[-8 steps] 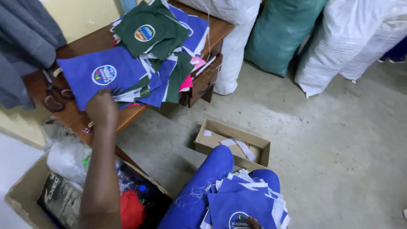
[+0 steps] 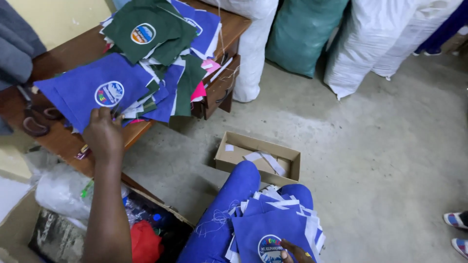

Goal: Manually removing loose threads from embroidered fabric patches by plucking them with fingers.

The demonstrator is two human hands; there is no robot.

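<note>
My left hand [image 2: 103, 134] reaches up to the wooden table [image 2: 58, 141] and its fingers grip the near edge of a blue fabric piece [image 2: 92, 90] with a round printed badge, at the front of a spread pile. Green fabric pieces [image 2: 146, 29] with a similar badge lie further back on the same pile. On my lap, over blue trousers [image 2: 219, 214], rests a stack of blue fabric pieces [image 2: 273, 229]. Only the fingertips of my right hand [image 2: 295, 253] show at the bottom edge, resting on that lap stack.
A small open cardboard box [image 2: 258, 158] sits on the concrete floor by my knee. Scissors [image 2: 31, 117] lie on the table's left. A larger cardboard box [image 2: 58, 234] with plastic and red items stands lower left. White and green sacks [image 2: 302, 34] line the back. Someone's sandalled feet [image 2: 458, 229] show at right.
My left hand has closed onto the edge of the blue piece on the table. The view has shifted only slightly.
</note>
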